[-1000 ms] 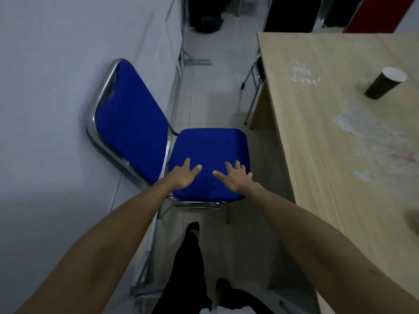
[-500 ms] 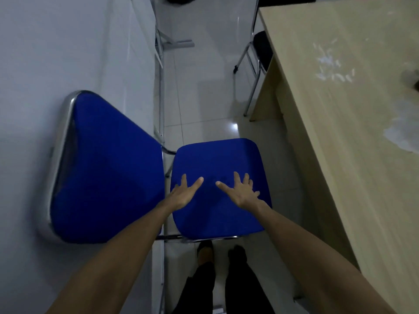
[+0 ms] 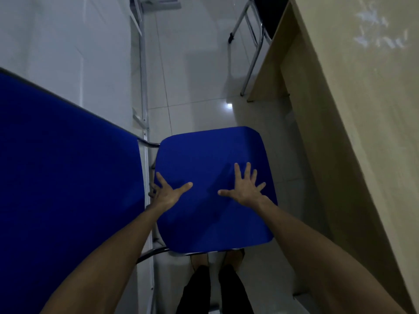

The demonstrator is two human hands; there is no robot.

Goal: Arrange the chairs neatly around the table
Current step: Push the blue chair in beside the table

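**Both hands open over blue chair seat**

Blue chair [image 3: 210, 189] sat at centre frame, seat toward the table [image 3: 362, 132], backrest filling the left edge against the white wall [image 3: 68, 41]. Left hand [image 3: 169, 193] was at the seat's left rim, fingers splayed, some dipping past the edge by the chrome frame (couldn't tell if they gripped it). Right hand [image 3: 246, 189] lay spread over the seat's right half, fingers wide, holding nothing. Table ran down the right side, clear gap of floor [image 3: 192, 75] between it and the seat. Second chair [image 3: 260, 19], dark seat, stood at the table's end, top of frame.
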